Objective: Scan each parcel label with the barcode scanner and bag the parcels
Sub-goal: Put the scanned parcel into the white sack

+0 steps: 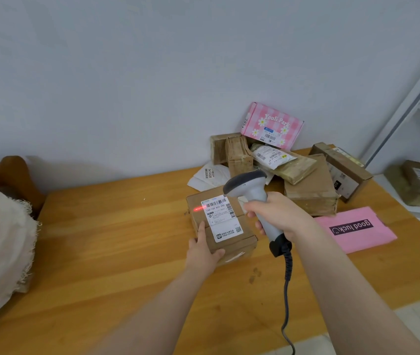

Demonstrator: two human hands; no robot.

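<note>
Brown cardboard parcel [232,245] lies midway between the left and right edges of the orange wooden table [116,234]. The left hand [203,249] presses its near-left corner with straight fingers. The right hand [279,213] grips a grey barcode scanner [248,184] over its white label [220,217]. A white wall [126,85] stands behind.

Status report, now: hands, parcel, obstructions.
Right hand grips grey barcode scanner. Left hand steadies brown cardboard parcel; red beam at left edge of white label. Label unobstructed.
</note>
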